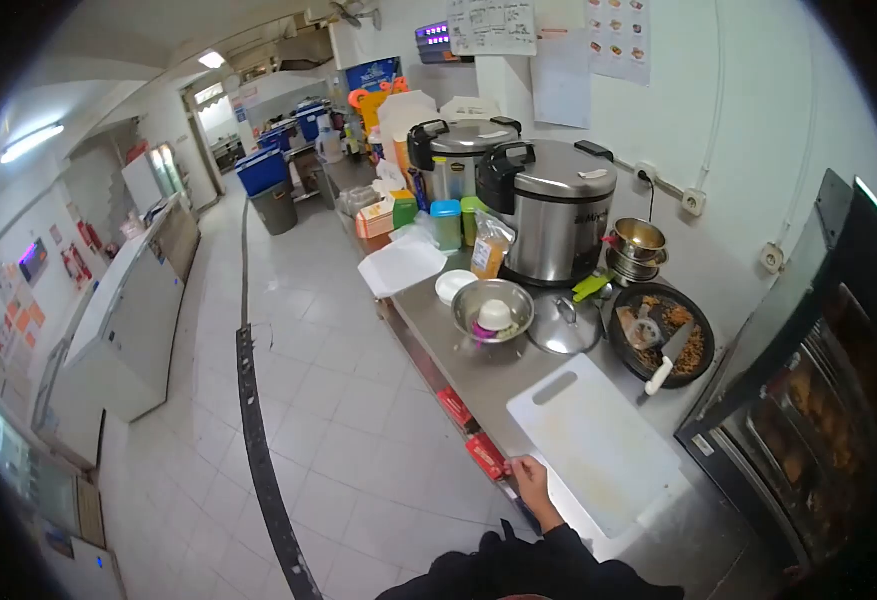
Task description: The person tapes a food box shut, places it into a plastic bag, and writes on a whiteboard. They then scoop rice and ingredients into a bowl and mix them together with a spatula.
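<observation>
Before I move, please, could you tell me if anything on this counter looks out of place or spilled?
One thing looks odd: the knife lies in the dark pan, blade over the brown food and handle across the rim, although the cutting board is close by. I see no clear spill on the counter.

Right hand (530, 480) at near side of scene, slightly right of centre; fingers loosely bent, exact closure unclear. Bare wrist (545, 511) extends from dark sleeve (566, 548), angled far and left.
</observation>
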A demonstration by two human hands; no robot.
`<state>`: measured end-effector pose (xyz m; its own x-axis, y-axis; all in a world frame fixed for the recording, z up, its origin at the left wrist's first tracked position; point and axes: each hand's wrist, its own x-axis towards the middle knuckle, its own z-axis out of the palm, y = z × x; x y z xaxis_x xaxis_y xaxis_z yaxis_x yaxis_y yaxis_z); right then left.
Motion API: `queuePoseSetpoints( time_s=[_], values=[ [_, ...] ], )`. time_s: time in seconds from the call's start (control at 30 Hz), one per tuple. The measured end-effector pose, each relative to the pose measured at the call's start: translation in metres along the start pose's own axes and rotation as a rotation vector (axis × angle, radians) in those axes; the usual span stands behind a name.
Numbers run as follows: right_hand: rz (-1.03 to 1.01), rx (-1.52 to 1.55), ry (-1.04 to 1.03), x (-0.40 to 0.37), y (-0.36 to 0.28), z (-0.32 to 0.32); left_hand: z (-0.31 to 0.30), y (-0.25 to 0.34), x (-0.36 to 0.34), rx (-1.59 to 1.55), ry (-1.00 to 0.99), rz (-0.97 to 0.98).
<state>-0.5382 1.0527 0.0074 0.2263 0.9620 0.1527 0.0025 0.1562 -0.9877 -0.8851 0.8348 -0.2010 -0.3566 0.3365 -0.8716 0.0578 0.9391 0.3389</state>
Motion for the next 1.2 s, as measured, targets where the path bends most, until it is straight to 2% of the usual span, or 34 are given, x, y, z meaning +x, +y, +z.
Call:
queuePoseSetpoints(
  time_s=[0.03,0.1,0.27,0.43,0.5,0.57,0.6,0.67,0.7,0.77,0.8,0.83,0.9,0.93,1.0,1.1,1.17,1.2],
  values=[
    [0.072,0.163,0.008,0.021,0.008,0.013,-0.003,0.017,0.005,-0.050,0.002,0.009],
    [0.086,0.179,-0.013,0.067,0.027,0.030,-0.005,0.053,0.019,-0.127,-0.007,0.038],
    [0.292,0.216,0.290,0.196,0.053,0.056,-0.008,0.179,0.067,-0.242,-0.057,0.263],
    [0.267,0.331,0.467,0.254,0.032,0.061,-0.015,0.374,0.112,-0.200,-0.180,0.756],
    [0.224,0.045,0.677,0.263,0.052,0.047,-0.009,0.474,0.083,-0.102,-0.217,0.955],
    [0.179,0.033,0.724,0.266,0.034,0.017,-0.002,0.558,0.054,-0.011,-0.302,1.162],
    [0.149,0.026,0.734,0.266,0.024,-0.001,0.007,0.591,0.042,0.005,-0.333,1.172],
    [0.019,0.104,0.752,0.285,0.012,-0.050,0.031,0.649,0.018,0.052,-0.390,1.393],
    [0.008,0.126,0.808,0.300,-0.009,-0.072,0.042,0.672,-0.001,0.061,-0.415,1.404],
    [-0.038,0.162,0.928,0.336,-0.034,-0.123,0.066,0.702,-0.034,0.269,-0.571,1.106],
    [-0.010,0.215,0.924,0.351,-0.067,-0.137,0.082,0.711,-0.035,0.326,-0.697,1.021],
    [0.031,0.178,0.943,0.371,-0.068,-0.167,0.100,0.714,-0.042,0.318,-0.710,1.028],
    [0.055,0.229,0.979,0.411,-0.073,-0.209,0.130,0.710,-0.058,0.337,-0.848,0.735],
    [0.051,0.233,0.975,0.427,-0.073,-0.228,0.145,0.705,-0.064,0.364,-0.795,0.764],
    [0.127,0.439,0.827,0.450,-0.068,-0.256,0.162,0.703,-0.068,0.398,-0.818,0.719],
    [0.266,0.347,0.853,0.474,-0.061,-0.277,0.177,0.711,-0.042,0.405,-0.847,0.655],
    [0.263,0.401,0.835,0.481,-0.053,-0.285,0.175,0.703,-0.016,0.328,-0.898,0.623],
    [0.194,0.467,0.787,0.481,-0.052,-0.285,0.170,0.698,-0.017,0.335,-0.874,0.598]
  ],
)
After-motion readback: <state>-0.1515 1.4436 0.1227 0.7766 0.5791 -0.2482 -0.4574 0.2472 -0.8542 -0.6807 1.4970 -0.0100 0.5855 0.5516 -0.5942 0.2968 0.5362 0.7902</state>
